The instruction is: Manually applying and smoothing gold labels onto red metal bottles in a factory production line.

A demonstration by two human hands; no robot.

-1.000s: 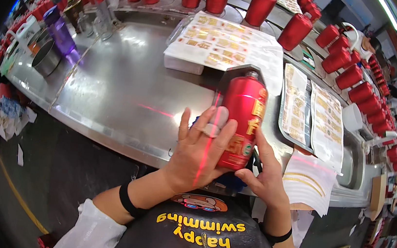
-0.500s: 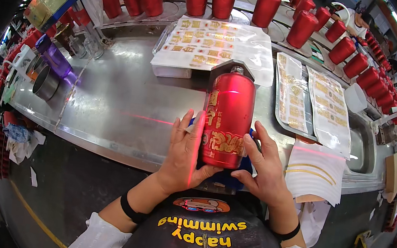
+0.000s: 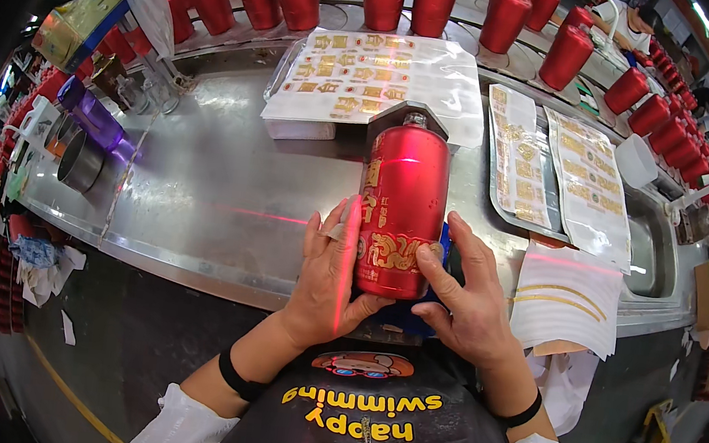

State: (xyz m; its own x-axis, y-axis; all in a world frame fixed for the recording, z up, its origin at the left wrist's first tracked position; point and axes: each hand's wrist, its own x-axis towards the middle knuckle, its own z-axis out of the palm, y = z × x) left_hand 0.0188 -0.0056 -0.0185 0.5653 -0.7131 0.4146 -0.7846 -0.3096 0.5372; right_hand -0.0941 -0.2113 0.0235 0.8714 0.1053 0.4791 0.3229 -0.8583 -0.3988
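A glossy red bottle (image 3: 409, 184) with gold decoration lies on its back, neck away from me, against a dark angular holder (image 3: 402, 110). My left hand (image 3: 327, 271) grips its left side, with the thumb at the base and something small and white by the fingers. On the right, my right hand (image 3: 472, 301) steadies the bottle's lower part: one finger presses on the gold band and the thumb sits near the base. A red laser line falls across the bottle and my left fingers. The bottle hides the middle of the holder.
Behind the bottle lies a stack of gold decal sheets (image 3: 380, 76). To the right are a metal tray (image 3: 553, 205) with decal sheets, white sheets with gold strips (image 3: 568, 303) and a sink (image 3: 652, 255). A purple bottle (image 3: 95, 118) stands left. Red bottles (image 3: 433, 3) line the conveyor.
The red bottles on the far conveyor have moved to the right. My hands keep their hold, and the held bottle looks turned slightly, with its gold band shifted.
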